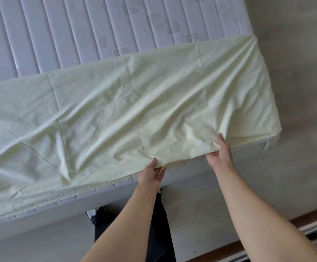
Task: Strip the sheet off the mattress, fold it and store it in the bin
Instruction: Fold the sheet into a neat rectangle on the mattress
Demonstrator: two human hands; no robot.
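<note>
Along the mattress (97,31) edge, left hand (151,175) and right hand (220,154) pinch the sheet (116,110); mattress logos unreadable.

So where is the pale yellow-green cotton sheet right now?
In the head view, the pale yellow-green cotton sheet lies across the near part of the white quilted mattress, its near edge gripped by the left hand and right hand.
</note>
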